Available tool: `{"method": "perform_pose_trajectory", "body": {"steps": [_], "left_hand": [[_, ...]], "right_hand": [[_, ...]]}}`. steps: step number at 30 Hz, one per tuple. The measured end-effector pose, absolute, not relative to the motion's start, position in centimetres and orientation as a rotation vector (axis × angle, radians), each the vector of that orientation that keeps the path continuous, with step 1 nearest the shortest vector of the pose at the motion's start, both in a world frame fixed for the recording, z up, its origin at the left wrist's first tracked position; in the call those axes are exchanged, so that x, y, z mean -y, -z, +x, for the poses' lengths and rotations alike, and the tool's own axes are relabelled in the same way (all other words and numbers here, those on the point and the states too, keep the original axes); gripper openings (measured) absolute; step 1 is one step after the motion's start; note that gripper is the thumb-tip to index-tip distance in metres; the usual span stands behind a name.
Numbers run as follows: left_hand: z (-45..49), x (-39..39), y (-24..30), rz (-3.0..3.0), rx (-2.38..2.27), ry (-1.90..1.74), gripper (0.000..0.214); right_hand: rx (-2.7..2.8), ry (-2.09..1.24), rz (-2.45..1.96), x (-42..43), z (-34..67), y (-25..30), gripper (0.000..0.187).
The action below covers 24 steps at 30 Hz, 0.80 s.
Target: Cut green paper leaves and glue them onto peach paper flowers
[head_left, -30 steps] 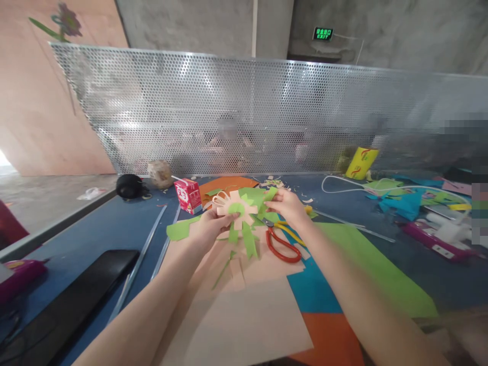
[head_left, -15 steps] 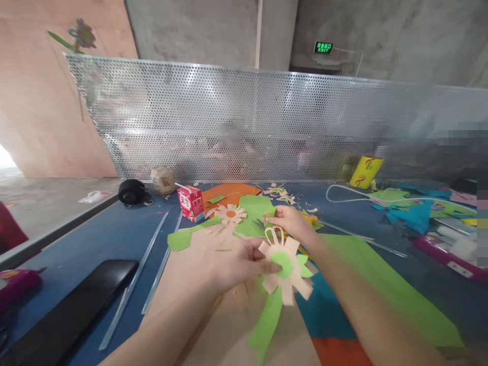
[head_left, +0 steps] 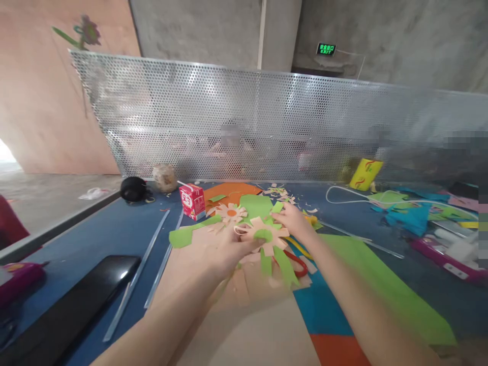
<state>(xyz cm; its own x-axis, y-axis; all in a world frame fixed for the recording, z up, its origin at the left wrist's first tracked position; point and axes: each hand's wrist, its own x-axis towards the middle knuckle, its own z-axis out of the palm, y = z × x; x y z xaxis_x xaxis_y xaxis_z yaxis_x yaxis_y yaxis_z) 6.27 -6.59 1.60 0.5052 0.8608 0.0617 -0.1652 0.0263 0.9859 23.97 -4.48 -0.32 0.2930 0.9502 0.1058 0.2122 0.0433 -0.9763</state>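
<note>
My left hand [head_left: 213,251] is closed on a paper flower [head_left: 263,236] with peach petals, a green centre and green strips hanging below it. It holds the flower a little above the table. Just right of the flower, my right hand [head_left: 293,221] pinches a small green paper piece [head_left: 277,207], close to the flower's upper edge. A second paper flower [head_left: 231,212] with an orange centre lies on the table behind my hands, beside a green sheet [head_left: 255,204].
Red scissors [head_left: 298,263] lie partly hidden under the flower. A red drink carton [head_left: 192,200], a black slab [head_left: 76,305], large peach [head_left: 247,330] and green [head_left: 381,284] sheets and paper scraps cover the blue table. A perforated metal screen [head_left: 267,122] runs along the back.
My left hand swung the flower down and to the right, then lifted it back up toward my right hand. My right hand stayed near the green sheet, pinching the green piece.
</note>
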Motion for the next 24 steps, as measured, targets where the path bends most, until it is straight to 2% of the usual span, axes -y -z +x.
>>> {"method": "perform_pose_trajectory", "body": {"steps": [11,20,24], "left_hand": [[6.4,4.1,1.3,1.050,-0.577,-1.066,0.027],[5.9,3.2,1.1,0.938,-0.791,-1.208,0.033],[5.7,3.1,1.2,1.001,-0.860,-1.203,0.033]], "right_hand": [[1.050,-0.929,-1.020,4.8,23.1,-0.1,0.030],[1.095,-1.034,-0.916,5.8,21.9,-0.9,0.023],[1.117,-1.009,-0.895,5.5,21.8,-0.4,0.028]]}}
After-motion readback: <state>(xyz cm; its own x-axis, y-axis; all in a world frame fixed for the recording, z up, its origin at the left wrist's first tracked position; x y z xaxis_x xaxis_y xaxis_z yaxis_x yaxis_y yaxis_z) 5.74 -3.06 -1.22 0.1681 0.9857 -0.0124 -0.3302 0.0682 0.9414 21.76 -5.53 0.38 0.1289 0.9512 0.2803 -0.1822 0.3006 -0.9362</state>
